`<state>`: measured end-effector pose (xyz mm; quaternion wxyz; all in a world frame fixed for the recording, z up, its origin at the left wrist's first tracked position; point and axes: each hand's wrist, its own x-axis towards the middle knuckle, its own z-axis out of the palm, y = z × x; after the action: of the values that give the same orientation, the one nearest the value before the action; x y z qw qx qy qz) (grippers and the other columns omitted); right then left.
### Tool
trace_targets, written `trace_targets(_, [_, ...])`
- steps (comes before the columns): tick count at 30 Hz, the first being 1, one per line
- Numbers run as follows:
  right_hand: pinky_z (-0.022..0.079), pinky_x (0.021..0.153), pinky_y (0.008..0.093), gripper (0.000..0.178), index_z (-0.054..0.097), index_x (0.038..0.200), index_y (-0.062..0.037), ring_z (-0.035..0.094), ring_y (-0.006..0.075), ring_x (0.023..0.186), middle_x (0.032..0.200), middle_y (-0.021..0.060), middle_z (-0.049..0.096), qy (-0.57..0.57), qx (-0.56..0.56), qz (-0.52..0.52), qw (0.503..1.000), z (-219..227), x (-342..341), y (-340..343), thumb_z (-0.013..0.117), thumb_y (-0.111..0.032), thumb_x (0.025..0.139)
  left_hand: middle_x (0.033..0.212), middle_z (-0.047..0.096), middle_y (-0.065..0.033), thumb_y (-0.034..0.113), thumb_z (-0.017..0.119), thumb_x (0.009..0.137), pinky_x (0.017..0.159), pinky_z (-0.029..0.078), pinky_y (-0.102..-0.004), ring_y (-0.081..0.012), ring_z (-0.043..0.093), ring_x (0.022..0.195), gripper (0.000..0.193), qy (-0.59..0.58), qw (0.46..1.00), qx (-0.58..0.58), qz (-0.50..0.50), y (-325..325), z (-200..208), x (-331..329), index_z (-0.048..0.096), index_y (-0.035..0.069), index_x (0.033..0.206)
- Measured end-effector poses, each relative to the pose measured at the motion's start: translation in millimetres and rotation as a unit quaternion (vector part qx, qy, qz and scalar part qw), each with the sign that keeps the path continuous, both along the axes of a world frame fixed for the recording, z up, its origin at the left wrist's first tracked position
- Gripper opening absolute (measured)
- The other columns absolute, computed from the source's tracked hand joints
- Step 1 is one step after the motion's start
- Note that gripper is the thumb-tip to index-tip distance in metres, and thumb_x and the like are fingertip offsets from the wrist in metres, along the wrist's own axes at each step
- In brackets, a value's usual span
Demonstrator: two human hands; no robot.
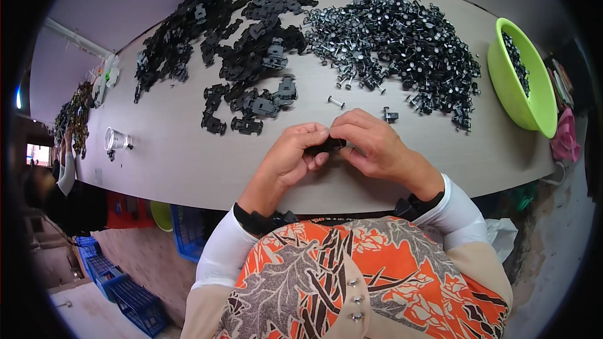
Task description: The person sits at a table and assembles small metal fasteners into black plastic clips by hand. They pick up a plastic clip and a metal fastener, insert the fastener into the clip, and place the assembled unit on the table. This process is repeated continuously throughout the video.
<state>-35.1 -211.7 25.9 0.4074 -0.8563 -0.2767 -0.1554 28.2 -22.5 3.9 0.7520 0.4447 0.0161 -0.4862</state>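
Note:
My left hand point(290, 154) and my right hand point(378, 149) meet over the near middle of the table. Between them is a small black toy car chassis point(326, 145). My left fingers and thumb are closed around its left side, and the right fingers pinch at its right end; whether they also hold a small part is hidden. Just beyond my hands lies a loose wheel axle point(336, 102), a metal rod with black wheels. A small dark part point(390, 115) rests beyond my right hand.
Black chassis pieces point(254, 56) are heaped at the far left, beside a large pile of wheel axles point(402, 50). A lime-green basin point(541, 103) stands at the right edge. A clear plastic cup point(116, 139) sits at left. Another person point(66, 176) works farther left, near blue crates point(135, 301).

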Motion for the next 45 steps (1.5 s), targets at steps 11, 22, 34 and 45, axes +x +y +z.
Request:
trace_targets(11, [0.046,0.072,0.0364,0.031,0.056,0.093,-0.0029,0.052,0.0294,0.086,0.091,0.0087,0.054,0.005,0.048,-0.015,0.999,2.3,-7.1,7.6,0.067,0.007,0.065,0.071,0.058,-0.0065,0.02,0.053,0.093,0.039,0.033,-0.0229,-0.0136,0.051,0.049,0.02,0.004,0.999,-0.042,0.007,-5.1,5.9,-7.1,0.058,0.003,0.085])
trace_targets(22, [0.049,0.068,0.0375,0.022,0.061,0.092,-0.0025,0.06,0.0289,0.084,0.092,0.0103,0.057,0.049,-0.169,-0.177,0.968,11.5,-9.6,-66.4,0.059,0.005,0.071,0.083,0.063,-0.0091,0.01,0.063,0.087,0.048,0.054,-0.026,-0.0178,0.066,0.06,0.014,-0.064,0.997,0.052,-0.003,-4.6,7.1,-3.8,0.056,0.0,0.094])
trace_targets(34, [0.042,0.05,0.0279,0.013,0.065,0.073,0.0009,0.053,0.0143,0.05,0.058,0.0088,0.06,0.456,0.08,-0.124,0.877,10.8,-4.5,-44.7,0.06,-0.011,0.072,0.094,0.065,-0.0152,0.014,0.055,0.093,0.063,0.059,-0.0293,-0.024,0.069,0.073,0.025,-0.038,0.999,0.009,-0.002,-1.2,5.6,-2.5,0.056,-0.006,0.109])
trace_targets(45, [0.048,0.063,0.0351,0.018,0.058,0.091,-0.0008,0.059,0.0286,0.069,0.091,0.0118,0.055,0.101,-0.106,-0.071,0.987,-10.0,-13.0,-48.5,0.056,0.006,0.074,0.101,0.065,-0.0195,0.019,0.053,0.095,0.067,0.06,-0.0324,-0.0272,0.07,0.079,0.034,-0.046,0.999,-0.005,0.007,0.3,-1.2,-1.4,0.054,-0.008,0.114])
